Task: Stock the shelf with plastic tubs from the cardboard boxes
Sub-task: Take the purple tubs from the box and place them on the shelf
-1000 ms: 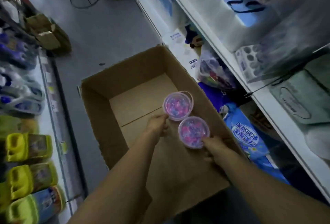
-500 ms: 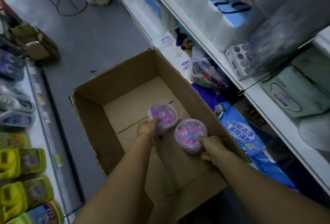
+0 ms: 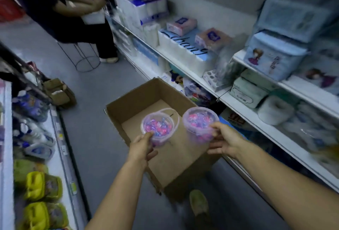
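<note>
I hold two clear plastic tubs filled with pink and purple pieces above an open cardboard box (image 3: 128, 99) on the floor. My left hand (image 3: 142, 147) grips the left tub (image 3: 158, 126) from below; its thin handle loops behind it. My right hand (image 3: 226, 139) grips the right tub (image 3: 200, 122) at its near side. Both tubs are upright and lifted clear of the box, whose inside shows only bare cardboard. The white shelf (image 3: 244, 109) stands to the right.
Tissue packs and paper rolls (image 3: 183, 53) fill the right shelves. Bottles and yellow packs (image 3: 38, 185) line the left shelf. A person (image 3: 77, 13) stands by a wire stool (image 3: 86, 59) further up the aisle. A smaller cardboard box (image 3: 58, 92) sits at left. My shoe (image 3: 199, 204) is near the box.
Both hands have lifted the tubs up out of the box. My view has tilted up, bringing the person and more shelves into sight.
</note>
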Tool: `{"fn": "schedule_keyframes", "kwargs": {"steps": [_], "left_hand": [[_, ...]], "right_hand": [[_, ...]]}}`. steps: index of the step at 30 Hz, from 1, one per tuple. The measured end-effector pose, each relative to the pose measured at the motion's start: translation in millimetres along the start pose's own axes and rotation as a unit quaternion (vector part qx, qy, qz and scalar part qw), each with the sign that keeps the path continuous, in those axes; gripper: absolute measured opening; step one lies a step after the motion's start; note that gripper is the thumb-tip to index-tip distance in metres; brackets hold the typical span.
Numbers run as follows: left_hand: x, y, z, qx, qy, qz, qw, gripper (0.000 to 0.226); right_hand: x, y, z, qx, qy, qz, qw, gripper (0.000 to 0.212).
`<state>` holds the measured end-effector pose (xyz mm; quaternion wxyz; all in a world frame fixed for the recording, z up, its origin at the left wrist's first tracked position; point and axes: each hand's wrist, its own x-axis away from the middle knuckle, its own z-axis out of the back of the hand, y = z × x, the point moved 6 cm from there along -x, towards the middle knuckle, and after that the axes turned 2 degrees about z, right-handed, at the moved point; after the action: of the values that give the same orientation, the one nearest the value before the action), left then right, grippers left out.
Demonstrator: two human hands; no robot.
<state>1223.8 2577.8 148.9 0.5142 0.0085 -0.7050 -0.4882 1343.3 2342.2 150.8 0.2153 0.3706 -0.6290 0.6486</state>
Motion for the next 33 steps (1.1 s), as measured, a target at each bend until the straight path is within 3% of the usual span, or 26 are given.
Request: {"fn": "schedule_keyframes", "kwargs": {"steps": [8, 12, 19, 24, 33], "left_hand": [[168, -15, 8, 0.002, -0.103, -0.066, 0.992, 0.028], [236, -23, -28, -0.045, -0.159, -0.095, 0.982, 0.02], [358, -70, -122, -0.132, -0.275, -0.14, 0.942, 0.028], [463, -150, -198, -0.176, -0.355, -0.142, 0.907, 0.023], [702, -369, -321, -0.25, -0.482, -0.081, 0.836, 0.021]], "right_hand": [[176, 25, 84, -0.114, 0.008, 0.074, 0.991, 0.021], [251, 39, 146, -0.132, 0.046, 0.103, 0.985, 0.016], [376, 80, 293, -0.182, 0.107, 0.169, 0.963, 0.022], [486, 147, 426, -0.217, 0.187, 0.198, 0.937, 0.016], [711, 316, 656, -0.257, 0.335, 0.202, 0.884, 0.017]]}}
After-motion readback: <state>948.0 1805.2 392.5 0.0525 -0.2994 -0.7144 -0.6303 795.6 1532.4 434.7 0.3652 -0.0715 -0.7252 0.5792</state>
